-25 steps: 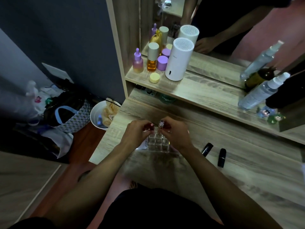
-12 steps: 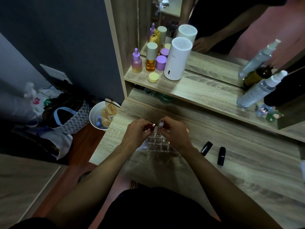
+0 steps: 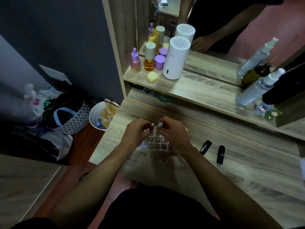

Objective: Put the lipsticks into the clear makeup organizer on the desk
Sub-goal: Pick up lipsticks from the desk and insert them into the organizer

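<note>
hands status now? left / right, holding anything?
Left hand: closed on a red lipstick, over the clear organizer.
Right hand: closed on a silver-topped lipstick.

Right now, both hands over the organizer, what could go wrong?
1. Each hand holds a lipstick, left hand a red one, right hand a silver-topped one, above the clear organizer; its small cells are mostly hidden by the hands, so a miss seems possible.
2. Pushing down off-centre might shift or tip the light organizer.
3. Two black lipsticks lie loose on the desk by the right forearm; a sweep could roll them.
</note>
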